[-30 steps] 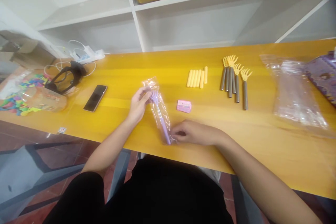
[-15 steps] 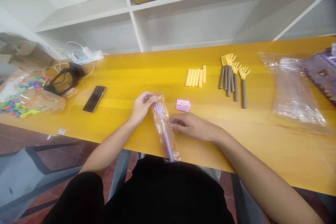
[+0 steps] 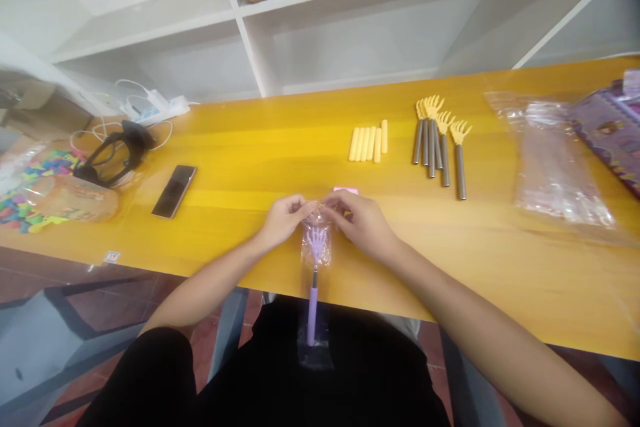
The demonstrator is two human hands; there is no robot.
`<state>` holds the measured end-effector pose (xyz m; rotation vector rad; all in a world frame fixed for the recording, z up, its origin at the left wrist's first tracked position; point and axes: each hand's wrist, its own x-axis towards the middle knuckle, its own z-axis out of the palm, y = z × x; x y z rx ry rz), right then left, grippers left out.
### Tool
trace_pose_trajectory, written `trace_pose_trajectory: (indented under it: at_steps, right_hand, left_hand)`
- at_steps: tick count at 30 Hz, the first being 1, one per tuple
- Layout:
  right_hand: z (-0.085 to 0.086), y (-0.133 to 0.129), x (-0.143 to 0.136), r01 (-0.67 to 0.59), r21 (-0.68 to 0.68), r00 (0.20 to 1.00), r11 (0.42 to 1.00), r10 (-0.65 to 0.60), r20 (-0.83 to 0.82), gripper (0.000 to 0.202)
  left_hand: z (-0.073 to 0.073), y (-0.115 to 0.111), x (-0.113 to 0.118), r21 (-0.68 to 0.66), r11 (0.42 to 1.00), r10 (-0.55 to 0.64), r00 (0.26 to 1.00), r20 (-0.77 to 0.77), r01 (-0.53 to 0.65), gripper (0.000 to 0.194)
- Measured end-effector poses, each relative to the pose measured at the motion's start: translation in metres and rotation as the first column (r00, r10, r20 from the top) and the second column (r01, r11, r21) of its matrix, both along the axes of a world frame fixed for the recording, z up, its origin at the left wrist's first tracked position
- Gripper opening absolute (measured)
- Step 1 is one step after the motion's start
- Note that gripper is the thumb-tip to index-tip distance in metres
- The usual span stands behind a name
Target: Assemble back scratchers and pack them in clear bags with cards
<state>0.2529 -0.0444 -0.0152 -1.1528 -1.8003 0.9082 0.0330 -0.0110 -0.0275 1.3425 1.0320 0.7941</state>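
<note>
A purple back scratcher (image 3: 313,313) lies inside a clear plastic bag (image 3: 323,355), its hand-shaped end toward the top. My left hand (image 3: 287,219) pinches the bag's top edge on the left. On the right side of the same edge, my right hand (image 3: 361,219) pinches the plastic too, fingertips close to the left ones. The bag's lower end hangs past the table edge over my lap. Just behind my right hand, a small pink card stack (image 3: 345,189) is partly hidden.
Several yellow tubes (image 3: 367,144) and back scratchers with metal handles (image 3: 445,153) lie farther back. At right are empty clear bags (image 3: 565,167) and a purple box (image 3: 610,127). A phone (image 3: 174,191), black strapped object (image 3: 117,153) and tipped jar (image 3: 75,197) sit left.
My right hand has moved up and taken hold of the bag's top edge. The bag has come down toward my lap and straightened; my left hand is slightly lower and farther right.
</note>
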Motion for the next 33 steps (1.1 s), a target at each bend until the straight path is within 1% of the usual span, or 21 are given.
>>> trace_pose_trajectory:
  at_steps: [2, 5, 7, 10, 12, 14, 15, 17, 19, 22, 23, 25, 28, 30, 33]
  right_hand:
    - [0.002, 0.002, 0.003, -0.034, 0.001, 0.999, 0.999, 0.034, 0.029, 0.022]
    - [0.004, 0.004, 0.008, -0.092, 0.014, 0.993, 0.996, 0.091, 0.079, 0.023]
    - [0.005, 0.004, 0.011, -0.097, 0.059, 0.99, 0.994, 0.091, 0.104, 0.02]
    - [0.007, 0.005, 0.013, -0.057, 0.126, 0.993, 0.99, 0.043, 0.111, 0.029]
    - [0.008, 0.005, 0.013, -0.009, 0.098, 0.995, 0.995, -0.001, 0.095, 0.035]
    - [0.01, 0.007, 0.014, 0.022, 0.02, 0.997, 1.0, -0.024, 0.079, 0.039]
    - [0.01, 0.008, 0.015, 0.026, -0.019, 0.997, 0.999, -0.025, 0.07, 0.04]
    - [0.011, 0.012, 0.02, 0.031, -0.066, 0.998, 0.997, -0.028, 0.048, 0.041]
    - [0.011, 0.017, 0.028, 0.075, -0.043, 0.996, 0.996, -0.073, 0.056, 0.039]
    - [0.007, 0.025, 0.044, 0.165, 0.059, 0.966, 0.984, -0.174, 0.194, 0.034]
    - [0.004, 0.027, 0.048, 0.175, 0.071, 0.947, 0.982, -0.188, 0.26, 0.033]
    - [-0.003, 0.03, 0.056, 0.162, 0.045, 0.912, 0.986, -0.167, 0.373, 0.032]
    - [-0.013, 0.034, 0.059, 0.146, -0.004, 0.886, 0.989, -0.129, 0.445, 0.029]
    - [-0.017, 0.037, 0.059, 0.158, -0.008, 0.89, 0.987, -0.139, 0.435, 0.026]
    - [-0.019, 0.04, 0.058, 0.173, -0.007, 0.915, 0.985, -0.158, 0.371, 0.021]
  left_hand:
    - [0.0, -0.001, 0.0, -0.018, 1.0, -0.013, 1.0, 0.004, 0.013, 0.054]
    - [0.001, 0.0, -0.001, -0.006, 1.0, -0.019, 1.0, -0.023, 0.018, 0.054]
    - [0.002, 0.001, -0.002, -0.015, 0.999, -0.04, 0.999, -0.034, 0.039, 0.055]
    - [0.006, 0.0, -0.003, -0.043, 0.994, -0.098, 0.995, 0.015, 0.099, 0.059]
    - [0.009, -0.002, -0.004, -0.064, 0.982, -0.175, 0.982, 0.069, 0.18, 0.057]
    - [0.011, -0.004, -0.003, -0.075, 0.965, -0.242, 0.965, 0.1, 0.25, 0.055]
    - [0.013, -0.003, -0.002, -0.069, 0.963, -0.253, 0.963, 0.092, 0.259, 0.053]
    - [0.016, 0.002, -0.001, -0.021, 0.974, -0.223, 0.974, 0.03, 0.223, 0.046]
    - [0.02, 0.013, 0.0, 0.023, 0.975, -0.218, 0.975, -0.047, 0.219, 0.044]
    - [0.025, 0.034, 0.0, 0.016, 0.964, -0.264, 0.961, -0.085, 0.266, 0.051]
    - [0.026, 0.039, -0.001, 0.007, 0.964, -0.263, 0.962, -0.079, 0.264, 0.052]
    - [0.024, 0.044, -0.002, 0.003, 0.976, -0.216, 0.974, -0.063, 0.216, 0.053]
    - [0.016, 0.039, -0.002, -0.012, 0.986, -0.167, 0.982, -0.09, 0.167, 0.054]
    - [0.01, 0.032, -0.002, -0.044, 0.985, -0.169, 0.982, -0.088, 0.166, 0.054]
    - [0.006, 0.026, -0.001, -0.066, 0.985, -0.158, 0.987, -0.013, 0.157, 0.05]
